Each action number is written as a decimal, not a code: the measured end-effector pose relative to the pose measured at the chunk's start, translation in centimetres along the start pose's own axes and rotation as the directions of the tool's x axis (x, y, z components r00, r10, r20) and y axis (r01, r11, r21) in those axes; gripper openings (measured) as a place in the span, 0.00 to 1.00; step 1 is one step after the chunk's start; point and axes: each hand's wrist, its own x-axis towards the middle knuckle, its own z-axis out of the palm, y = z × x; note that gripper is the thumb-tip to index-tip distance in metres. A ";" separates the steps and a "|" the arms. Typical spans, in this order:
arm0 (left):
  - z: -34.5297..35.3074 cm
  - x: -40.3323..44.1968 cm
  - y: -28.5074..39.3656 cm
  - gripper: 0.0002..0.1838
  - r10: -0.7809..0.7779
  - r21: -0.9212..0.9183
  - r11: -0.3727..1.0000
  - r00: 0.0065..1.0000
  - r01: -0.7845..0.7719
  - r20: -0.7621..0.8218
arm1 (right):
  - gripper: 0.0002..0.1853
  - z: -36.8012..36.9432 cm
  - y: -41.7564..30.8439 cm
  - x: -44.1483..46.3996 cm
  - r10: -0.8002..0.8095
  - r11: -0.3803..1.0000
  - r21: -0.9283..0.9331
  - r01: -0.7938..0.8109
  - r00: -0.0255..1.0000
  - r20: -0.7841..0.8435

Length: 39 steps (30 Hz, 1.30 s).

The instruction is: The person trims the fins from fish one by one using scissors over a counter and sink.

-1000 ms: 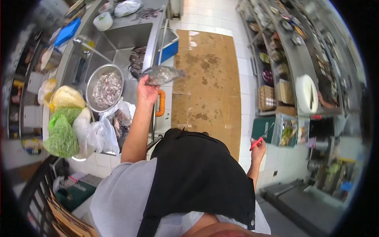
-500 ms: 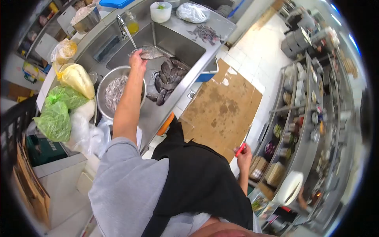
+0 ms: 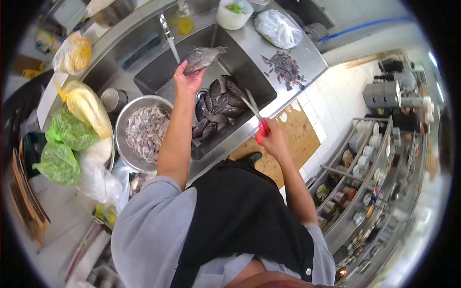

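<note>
My left hand (image 3: 188, 80) grips a dark grey fish (image 3: 204, 57) above the sink (image 3: 161, 85), close to the stream from the tap (image 3: 165, 24). The fish's tail points right. Red-handled scissors (image 3: 262, 130) are in my right hand (image 3: 273, 139), at the sink's front edge, with the blades pointing up and left toward the fish pile. That pile of several dark fish (image 3: 221, 108) lies in the sink. Left of my forearm stands a steel bowl (image 3: 126, 152) full of pale, greyish strips that look like cut seafood.
Dark scraps (image 3: 284, 69) lie on the counter beside a white plastic bag (image 3: 278, 29) and a white tub (image 3: 234, 13). Green bags (image 3: 60, 165) and a yellowish bag (image 3: 86, 105) sit at left. Cardboard (image 3: 300, 137) covers the floor; shelves (image 3: 357, 177) stand at right.
My right hand has come from low at my side up to the sink edge with the scissors. The fish in my left hand has shifted, and the view has turned.
</note>
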 end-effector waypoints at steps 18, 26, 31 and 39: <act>3.3 -11.0 -7.6 0.27 0.356 0.059 0.933 0.934 -0.355 -0.005 | 0.36 -3.7 -2.4 15.4 -0.578 0.701 -0.232 0.675 0.727 0.370; 5.7 -10.8 -11.7 0.19 0.288 0.153 0.946 0.958 -0.286 0.010 | 0.35 -6.5 0.5 17.5 -0.757 0.590 -0.217 0.777 0.627 0.186; 8.2 -9.2 -12.2 0.17 0.103 0.291 0.950 0.994 -0.111 0.044 | 0.38 -8.5 2.5 18.3 -0.747 0.610 -0.283 0.740 0.656 0.107; 11.3 -5.7 -13.6 0.22 -0.258 0.536 0.837 0.945 0.114 0.203 | 0.35 -9.7 2.0 18.4 -0.699 0.688 -0.373 0.623 0.706 -0.111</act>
